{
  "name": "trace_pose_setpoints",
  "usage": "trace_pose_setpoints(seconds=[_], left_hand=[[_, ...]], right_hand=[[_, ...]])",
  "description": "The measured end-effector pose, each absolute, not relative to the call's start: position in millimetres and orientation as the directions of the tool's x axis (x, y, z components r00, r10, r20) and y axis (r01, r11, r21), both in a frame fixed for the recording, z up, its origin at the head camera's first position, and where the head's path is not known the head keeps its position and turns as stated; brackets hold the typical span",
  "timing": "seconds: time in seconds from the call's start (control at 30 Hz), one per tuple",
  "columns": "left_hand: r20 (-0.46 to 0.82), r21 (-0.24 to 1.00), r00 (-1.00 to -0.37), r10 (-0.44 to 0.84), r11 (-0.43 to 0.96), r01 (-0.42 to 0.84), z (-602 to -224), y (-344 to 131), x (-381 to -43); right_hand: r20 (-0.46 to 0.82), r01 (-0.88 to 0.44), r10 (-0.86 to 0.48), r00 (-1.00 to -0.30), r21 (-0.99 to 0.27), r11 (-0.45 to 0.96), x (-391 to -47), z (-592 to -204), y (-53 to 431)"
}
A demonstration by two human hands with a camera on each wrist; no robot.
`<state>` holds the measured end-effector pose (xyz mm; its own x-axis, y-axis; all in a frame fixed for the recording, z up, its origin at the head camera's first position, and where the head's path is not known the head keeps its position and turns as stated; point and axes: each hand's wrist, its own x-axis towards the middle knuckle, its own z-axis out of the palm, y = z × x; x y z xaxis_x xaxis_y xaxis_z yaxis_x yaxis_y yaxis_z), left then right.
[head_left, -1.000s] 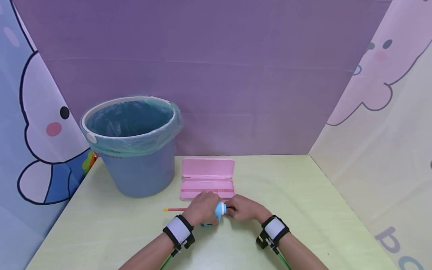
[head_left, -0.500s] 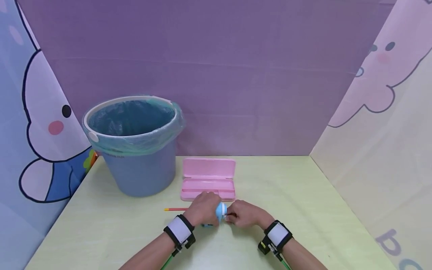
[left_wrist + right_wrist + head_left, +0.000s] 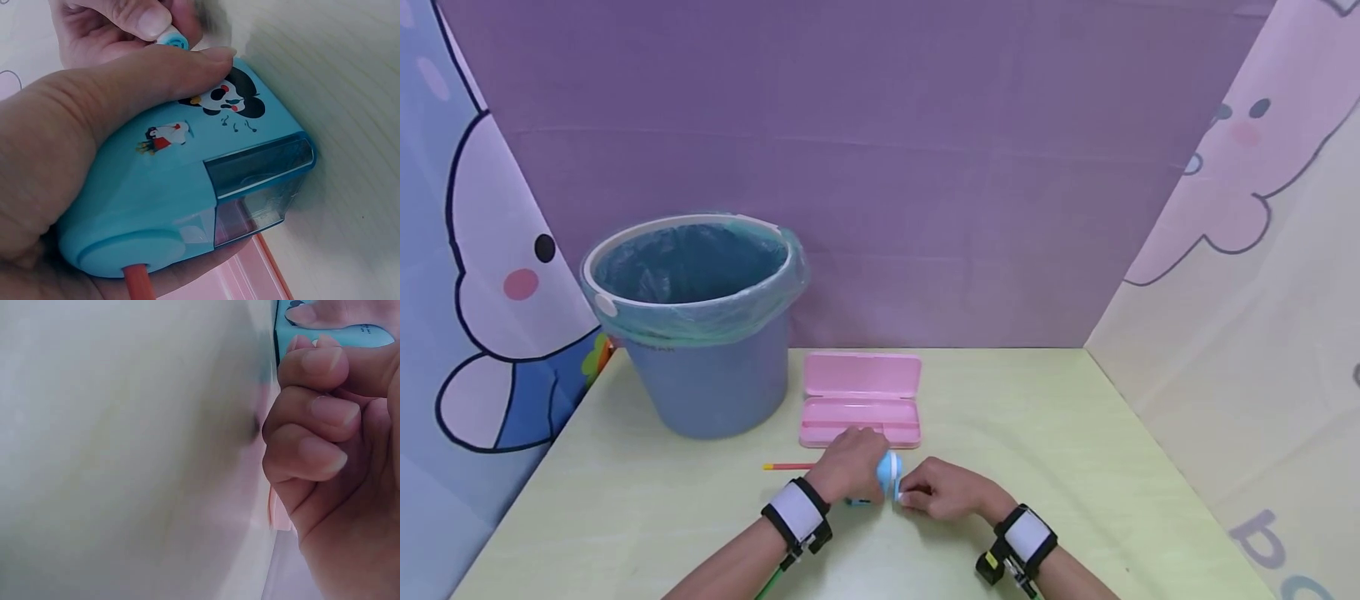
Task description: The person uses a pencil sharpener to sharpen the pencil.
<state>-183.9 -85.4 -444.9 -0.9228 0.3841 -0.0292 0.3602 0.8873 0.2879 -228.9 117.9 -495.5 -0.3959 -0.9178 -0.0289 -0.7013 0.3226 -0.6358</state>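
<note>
My left hand [image 3: 852, 462] grips a light-blue crank pencil sharpener [image 3: 169, 187], thumb across its printed top. A red pencil [image 3: 139, 284] sits in the hole at one end of the sharpener, and its yellow-tipped far end points left in the head view. At the sharpener's other end, the thumb and fingers of my right hand [image 3: 951, 487] pinch the crank handle [image 3: 172, 40], a small white and blue knob. The crank now hangs low, toward me. A see-through shavings drawer [image 3: 262, 187] shows in the left wrist view. The pencil's point is hidden inside the sharpener.
Just behind my hands lies an opened pink pencil case [image 3: 862, 375] on the pale table [image 3: 1037, 417]. To its left stands a blue bin [image 3: 715, 387] lined with a teal bag. A purple backdrop [image 3: 955, 208] rises at the table's back edge.
My right hand has swung down toward me with the crank handle, turning the crank from the far side to the near side. The left hand, sharpener and pencil keep their place.
</note>
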Motion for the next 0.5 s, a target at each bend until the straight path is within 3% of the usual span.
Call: trace_pose_setpoints(seconds=[0.5], left_hand=[[-0.039,0.261,-0.925,0.379,0.897,0.357,-446.4,-86.1,-186.0]], right_hand=[[-0.089,-0.541,-0.914,-0.396,-0.781,0.311,-223.6,-492.1,123.0]])
